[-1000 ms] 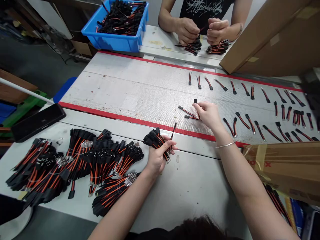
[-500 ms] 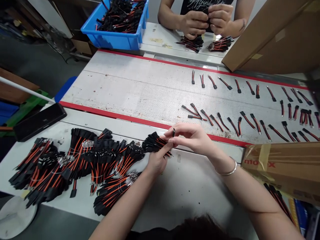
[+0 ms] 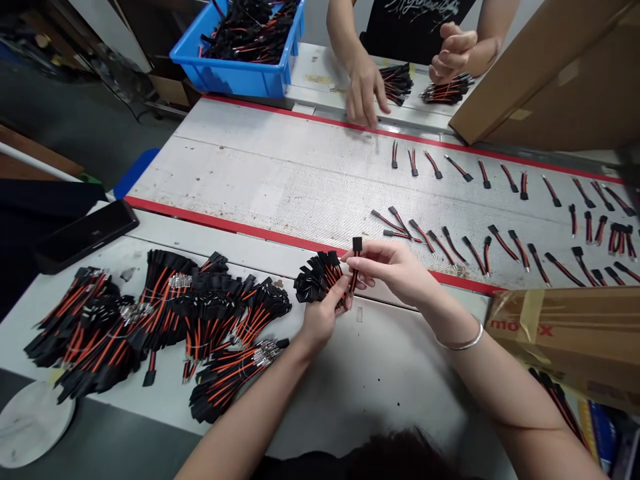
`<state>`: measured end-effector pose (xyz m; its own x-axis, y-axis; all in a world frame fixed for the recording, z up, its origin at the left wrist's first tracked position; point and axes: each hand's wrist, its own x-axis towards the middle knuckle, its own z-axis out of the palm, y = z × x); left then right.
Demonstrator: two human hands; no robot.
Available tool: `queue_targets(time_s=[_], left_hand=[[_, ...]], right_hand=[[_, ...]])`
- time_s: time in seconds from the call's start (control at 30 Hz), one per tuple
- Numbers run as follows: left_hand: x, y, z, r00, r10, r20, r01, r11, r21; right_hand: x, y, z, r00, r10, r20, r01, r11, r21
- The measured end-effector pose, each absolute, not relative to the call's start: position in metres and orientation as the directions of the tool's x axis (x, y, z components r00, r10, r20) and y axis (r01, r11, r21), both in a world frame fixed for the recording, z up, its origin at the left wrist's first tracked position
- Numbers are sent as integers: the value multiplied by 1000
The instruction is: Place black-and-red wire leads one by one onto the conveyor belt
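I see the right hand pinching one short black-and-orange wire lead, long axis near upright in view, black rectangular connector up, beside the left hand, clamped round a bunch of similar leads. Both hands sit where the white tabletop meets a pale red-edged belt; blue plastic bin beyond is cut off, lead's lower tip hard to make out.

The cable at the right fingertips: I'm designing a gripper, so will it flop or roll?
The cable probably flops little: it is short and its black end stands above the right hand. It looks light, held in a pinch. The blocky end likely hinders rolling.
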<state>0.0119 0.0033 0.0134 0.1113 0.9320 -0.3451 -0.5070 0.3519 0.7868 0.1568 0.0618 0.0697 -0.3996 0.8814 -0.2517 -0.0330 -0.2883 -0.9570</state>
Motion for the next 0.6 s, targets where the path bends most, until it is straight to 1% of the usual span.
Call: queue_targets(time_s=[0.1, 0.17, 0.23, 0.3, 0.4, 0.5, 0.6], left_hand=[[12, 4, 16, 53, 924, -380, -559, 343, 755], [12, 5, 18, 21, 920, -391, -588, 328, 739], [12, 7, 19, 12, 924, -382, -607, 311, 732], [12, 8, 20, 18, 932, -362, -615, 296, 731], [11, 10, 19, 11, 945, -328, -610, 266, 747], [10, 10, 17, 9, 959, -284, -602, 232, 764], [9, 10, 14, 1, 975, -221, -609, 176, 774]], right_hand=[[158, 61, 72, -400, 884, -243, -17, -272, -962], [159, 60, 75, -440, 868, -228, 6, -251, -968], [160, 59, 78, -494, 843, -212, 17, -235, -972], [160, 58, 78, -510, 840, -186, 24, -202, -979], [159, 56, 77, -494, 864, -93, 7, -103, -995], [157, 54, 76, -512, 859, 26, -26, 15, -1000], [154, 51, 76, -487, 861, 147, 33, 186, -982]])
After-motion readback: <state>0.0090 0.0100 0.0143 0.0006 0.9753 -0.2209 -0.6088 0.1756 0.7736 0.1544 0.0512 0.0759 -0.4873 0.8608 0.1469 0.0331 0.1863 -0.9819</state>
